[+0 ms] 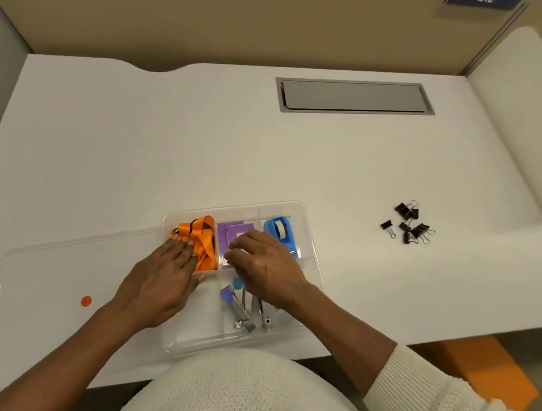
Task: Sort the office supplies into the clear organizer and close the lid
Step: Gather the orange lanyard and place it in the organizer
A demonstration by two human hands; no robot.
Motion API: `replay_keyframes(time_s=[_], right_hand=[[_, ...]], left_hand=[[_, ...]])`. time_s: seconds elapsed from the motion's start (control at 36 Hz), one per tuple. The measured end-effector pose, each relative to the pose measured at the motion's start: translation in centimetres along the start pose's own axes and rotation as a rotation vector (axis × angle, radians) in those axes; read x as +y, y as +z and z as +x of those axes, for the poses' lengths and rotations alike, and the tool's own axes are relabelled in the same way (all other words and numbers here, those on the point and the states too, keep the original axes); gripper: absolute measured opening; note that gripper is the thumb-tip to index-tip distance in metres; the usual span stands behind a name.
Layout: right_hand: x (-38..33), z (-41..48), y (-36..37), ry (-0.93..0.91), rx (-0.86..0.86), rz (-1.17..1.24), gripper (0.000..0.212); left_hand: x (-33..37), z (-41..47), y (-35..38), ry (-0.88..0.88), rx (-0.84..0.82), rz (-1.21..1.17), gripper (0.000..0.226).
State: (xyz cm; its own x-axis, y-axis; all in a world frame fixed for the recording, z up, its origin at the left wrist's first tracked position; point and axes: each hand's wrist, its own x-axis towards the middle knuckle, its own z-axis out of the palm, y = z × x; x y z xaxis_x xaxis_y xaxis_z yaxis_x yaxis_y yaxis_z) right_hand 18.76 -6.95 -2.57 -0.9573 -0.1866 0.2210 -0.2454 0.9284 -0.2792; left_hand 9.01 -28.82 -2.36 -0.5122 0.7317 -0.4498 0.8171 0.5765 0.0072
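Pressing flat left hand (164, 281) on orange lanyard (199, 239), right hand (265, 268) fingering purple notes (234, 231)

White laminate desk (201, 149), near edge toward the person. Clear plastic compartmented organizer (306, 240) sits at the near edge, centre; its clear lid (60, 268) lies flat to the left, carrying a round orange sticker (86, 301). Cluster of black binder clips (409, 224) toward the right edge. Grey rectangular cable hatch (353, 96) set in near the far edge.
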Motion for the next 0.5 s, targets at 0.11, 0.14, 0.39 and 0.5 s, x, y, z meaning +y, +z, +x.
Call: replay_keyframes(time_s=[0.11,0.14,0.39,0.5], right_hand=[[1.4,-2.6,-1.7,0.133,0.075,0.011,0.018],[1.8,-3.2,-2.1,0.170,0.095,0.010,0.016],[6.3,-9.1,-5.9,0.442,0.301,-0.023,0.013],[9.3,-11.9,-7.2,0.620,0.411,-0.044,0.011]], left_hand=[[0.7,0.9,-1.5,0.002,0.024,0.080,0.061],[0.8,1.2,-2.1,0.006,0.028,0.074,0.053],[4.4,6.2,-9.0,-0.157,0.089,0.113,0.050],[8.2,8.5,-12.0,-0.071,0.103,0.104,0.050]])
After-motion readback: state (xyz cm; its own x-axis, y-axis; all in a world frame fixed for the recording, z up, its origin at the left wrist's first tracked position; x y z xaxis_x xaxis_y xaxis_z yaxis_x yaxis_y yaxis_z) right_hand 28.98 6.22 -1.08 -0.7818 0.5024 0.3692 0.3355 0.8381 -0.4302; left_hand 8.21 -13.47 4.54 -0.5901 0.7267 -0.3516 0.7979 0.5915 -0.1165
